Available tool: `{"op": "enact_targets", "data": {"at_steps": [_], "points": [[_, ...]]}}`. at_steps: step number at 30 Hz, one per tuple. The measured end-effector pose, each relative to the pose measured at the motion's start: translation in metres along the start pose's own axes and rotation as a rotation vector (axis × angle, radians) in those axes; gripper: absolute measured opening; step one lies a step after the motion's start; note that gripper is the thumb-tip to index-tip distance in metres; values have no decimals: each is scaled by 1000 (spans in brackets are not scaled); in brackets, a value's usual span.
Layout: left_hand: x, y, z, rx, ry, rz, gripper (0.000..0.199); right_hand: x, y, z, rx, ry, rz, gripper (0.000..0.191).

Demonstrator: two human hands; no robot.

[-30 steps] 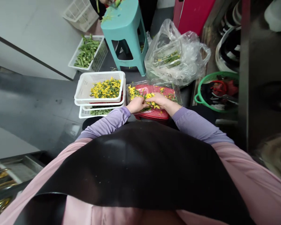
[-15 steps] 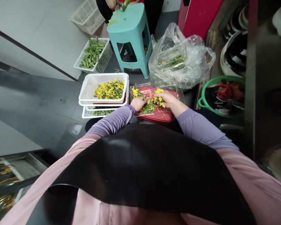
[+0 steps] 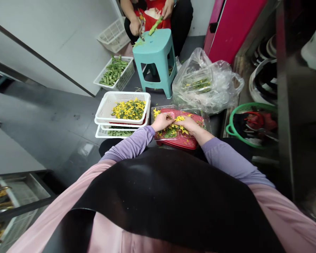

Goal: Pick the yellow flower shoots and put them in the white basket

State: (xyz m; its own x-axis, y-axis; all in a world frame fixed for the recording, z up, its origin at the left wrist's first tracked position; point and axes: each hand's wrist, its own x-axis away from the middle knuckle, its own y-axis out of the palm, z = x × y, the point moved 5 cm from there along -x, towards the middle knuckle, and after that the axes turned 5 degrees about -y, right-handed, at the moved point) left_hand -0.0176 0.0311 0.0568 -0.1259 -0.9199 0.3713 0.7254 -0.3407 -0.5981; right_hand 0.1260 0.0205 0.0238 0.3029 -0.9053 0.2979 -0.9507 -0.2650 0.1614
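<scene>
My right hand [image 3: 189, 125] is closed around a bunch of yellow flowers [image 3: 179, 118] with green stems. Close beside it, my left hand [image 3: 162, 122] pinches with its fingertips; whatever lies between them is too small to name. Both hands are above a clear plastic box [image 3: 155, 135] holding more flowers and green bits [image 3: 171, 131]. Under the box shows a red surface [image 3: 188, 143]. To the left, a white basket [image 3: 101, 109] contains a heap of yellow flowers [image 3: 130, 109], stacked over another white basket [image 3: 101, 133] with green stems.
Ahead, a co-worker's hands [image 3: 135, 26] work a green stalk [image 3: 156, 25] over a turquoise stool [image 3: 154, 40]. A basket of green stalks [image 3: 113, 72] stands by the wall. Right of the stool lies a plastic bag [image 3: 221, 89]; a green basin [image 3: 230, 121] is farther right.
My left hand has risen from the flowers in the box to beside my right hand. The view has tilted, bringing more of the co-worker into sight.
</scene>
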Motion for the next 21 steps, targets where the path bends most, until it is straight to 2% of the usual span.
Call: {"op": "enact_targets", "data": {"at_steps": [3,6,12,15,19,21], "points": [[9,10,4,369,-163,-67,18,3,6,-3,-2,-6,-61,39],[18,11,9,475,-182,-84,26,3,6,-5,64,-52,-52,36],[20,-5,9,310,-133,-50,21,1,-4,-8,335,-32,12,22],[14,-11,7,239,-130,-125,18,-1,-9,-12,461,-31,39,24],[9,-17,9,150,-53,-181,10,0,-10,-17,487,-22,44,26],[6,-17,8,140,-12,-241,8,1,-8,-18,475,-11,4,24]]}}
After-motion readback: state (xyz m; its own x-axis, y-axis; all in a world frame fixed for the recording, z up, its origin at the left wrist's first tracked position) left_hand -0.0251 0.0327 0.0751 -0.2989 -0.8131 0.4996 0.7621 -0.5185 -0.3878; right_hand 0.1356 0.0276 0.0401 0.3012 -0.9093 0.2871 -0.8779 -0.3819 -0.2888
